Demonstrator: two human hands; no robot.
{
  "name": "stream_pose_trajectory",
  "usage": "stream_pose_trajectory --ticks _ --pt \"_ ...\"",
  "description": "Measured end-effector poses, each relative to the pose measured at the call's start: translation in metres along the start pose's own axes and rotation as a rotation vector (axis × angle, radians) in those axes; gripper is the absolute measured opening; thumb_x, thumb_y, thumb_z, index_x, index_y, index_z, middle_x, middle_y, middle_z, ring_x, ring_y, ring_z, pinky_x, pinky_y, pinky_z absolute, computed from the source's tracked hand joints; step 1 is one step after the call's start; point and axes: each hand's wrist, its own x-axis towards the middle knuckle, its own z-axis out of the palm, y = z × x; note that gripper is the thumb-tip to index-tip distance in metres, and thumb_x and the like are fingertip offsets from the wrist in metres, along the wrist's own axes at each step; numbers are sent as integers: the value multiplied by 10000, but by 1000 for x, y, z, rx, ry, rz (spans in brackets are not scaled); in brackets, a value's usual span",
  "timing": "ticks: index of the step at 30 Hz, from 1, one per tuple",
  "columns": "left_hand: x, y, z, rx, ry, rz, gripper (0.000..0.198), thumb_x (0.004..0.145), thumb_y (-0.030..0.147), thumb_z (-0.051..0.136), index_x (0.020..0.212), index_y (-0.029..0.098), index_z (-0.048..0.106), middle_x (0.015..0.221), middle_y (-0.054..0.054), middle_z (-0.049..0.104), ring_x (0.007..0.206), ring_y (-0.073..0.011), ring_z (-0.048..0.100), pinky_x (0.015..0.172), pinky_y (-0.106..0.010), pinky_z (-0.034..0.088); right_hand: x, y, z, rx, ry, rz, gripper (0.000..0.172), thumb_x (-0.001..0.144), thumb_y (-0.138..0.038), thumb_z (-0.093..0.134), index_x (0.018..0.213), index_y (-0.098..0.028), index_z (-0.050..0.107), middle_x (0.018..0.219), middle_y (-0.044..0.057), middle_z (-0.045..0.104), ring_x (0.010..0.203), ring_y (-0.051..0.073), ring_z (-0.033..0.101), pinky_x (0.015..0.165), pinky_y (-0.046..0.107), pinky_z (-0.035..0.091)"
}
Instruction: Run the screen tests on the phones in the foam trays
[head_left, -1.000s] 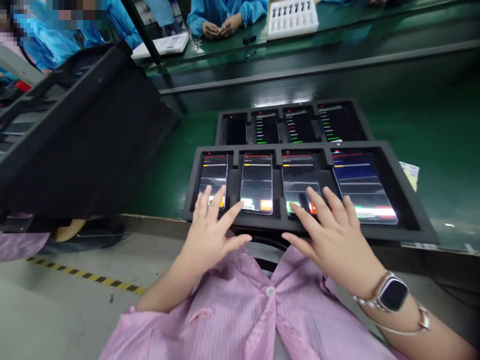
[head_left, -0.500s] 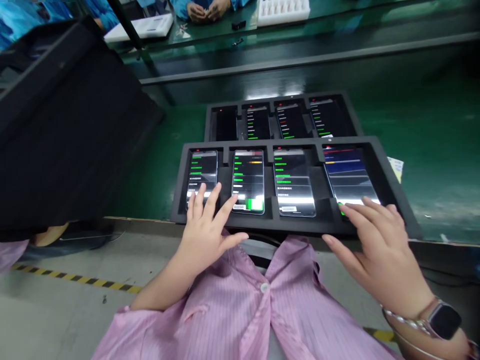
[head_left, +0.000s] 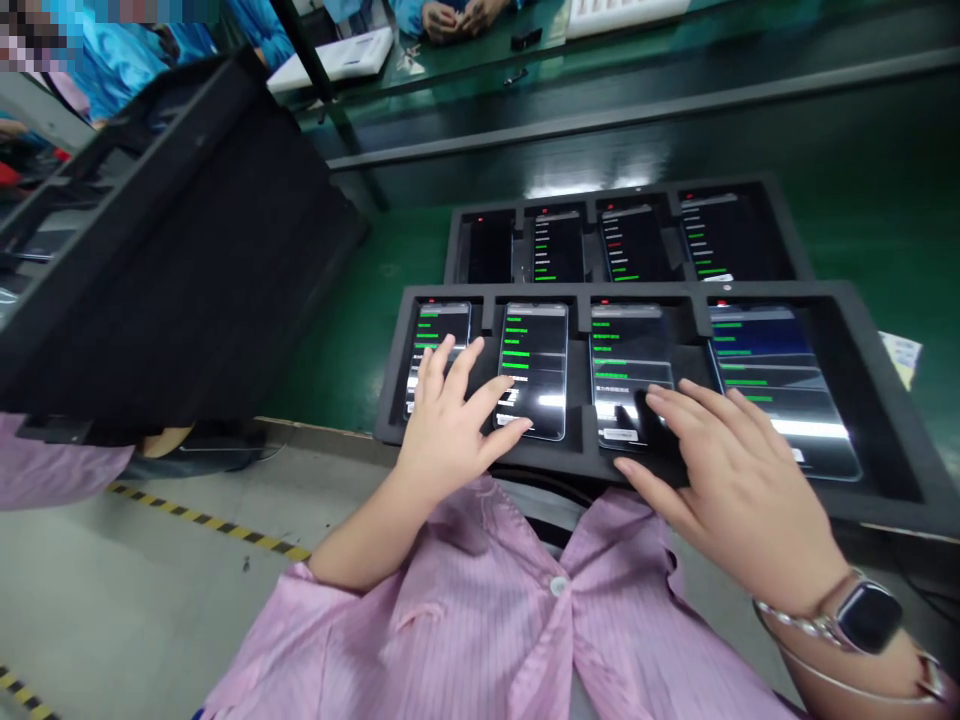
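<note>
Several lit smartphones lie face up in the slots of a black foam tray (head_left: pixel 675 468) at the bench's near edge. My left hand (head_left: pixel 448 425), fingers spread, is over the leftmost phone (head_left: pixel 442 322) and the lower left of the second phone (head_left: pixel 536 350). My right hand (head_left: pixel 739 480) is open too, its fingertips over the third phone (head_left: pixel 626 350) and the lower left of the rightmost phone (head_left: pixel 772 350). Whether any fingertip presses a screen I cannot tell. Green and white text lines show on the screens. Neither hand grips anything.
Behind it, a second foam tray (head_left: pixel 787 235) holds more phones, one screen nearly dark. A tall stack of black trays (head_left: pixel 202 240) stands on the left. A paper slip (head_left: pixel 902 355) lies right of the trays. Across the bench are a co-worker's hands (head_left: pixel 465 18) and a white tray (head_left: pixel 337 58).
My right hand has shifted left, from the rightmost phone towards the third. The second and rightmost screens now show green text lists instead of coloured bars. The whole view has shifted.
</note>
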Motion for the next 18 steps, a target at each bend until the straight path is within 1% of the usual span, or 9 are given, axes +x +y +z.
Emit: stream_pose_trajectory --ticks 4,6,7,8,10,12,13,15,18 --pt "0 1 1 20 -78 -30 482 987 582 649 1341 257 689 1644 -158 403 1576 -458 229 1252 -729 227 -1 1 -1 -15 -10 8 620 1064 -494 551 1513 -76 460 1352 202 654 1328 420 569 1174 618 415" --pt "1 0 -2 10 -113 -38 504 988 597 639 1360 258 675 1665 -162 374 1583 -475 204 1241 -746 227 -1 1 -1 -23 -18 5 609 1069 -495 537 1505 -76 468 1346 201 657 1324 416 572 1172 613 418" --pt "1 0 -5 -4 -109 -35 521 991 606 629 1377 257 658 1669 -163 369 1584 -472 205 1242 -744 228 -1 1 -2 -27 -21 2 601 1073 -498 527 1498 -76 474 1345 201 657 1321 414 574 1171 612 418" --pt "0 -2 -10 -21 -84 -31 542 994 615 618 1398 255 634 1667 -165 374 1583 -462 215 1245 -734 232 0 1 -3 -30 -24 -1 594 1075 -501 519 1490 -78 481 1347 201 656 1319 412 576 1173 610 416" --pt "-3 -9 -22 -43 21 -36 574 1002 621 599 1435 244 577 1643 -175 408 1574 -433 256 1251 -704 250 1 1 -4 -35 -25 -8 583 1078 -504 506 1478 -80 491 1355 204 650 1317 409 578 1181 606 411" --pt "-9 -21 -33 -36 131 -78 563 1009 601 597 1436 237 547 1607 -183 450 1561 -408 298 1249 -674 278 4 1 -4 -43 -17 -23 580 1079 -509 492 1459 -71 504 1351 215 648 1303 412 588 1182 602 414" --pt "-12 -27 -37 -25 165 -106 547 1011 587 601 1427 237 543 1593 -184 466 1555 -400 317 1244 -661 294 5 1 -4 -49 -14 -32 582 1082 -517 473 1444 -63 515 1333 222 653 1288 417 597 1175 602 421" --pt "-19 -41 -39 4 178 -165 536 1008 579 608 1412 233 543 1573 -185 490 1535 -391 361 1238 -642 314 7 0 -1 -58 -17 -47 611 1086 -552 421 1417 -51 535 1292 235 665 1275 441 601 1161 617 430" --pt "-25 -57 -32 11 99 -256 552 995 612 607 1385 224 560 1557 -185 511 1486 -382 443 1207 -603 382 4 3 1 -31 -27 6 674 1064 -644 387 1422 -93 540 1333 232 649 1356 463 545 1185 632 404"
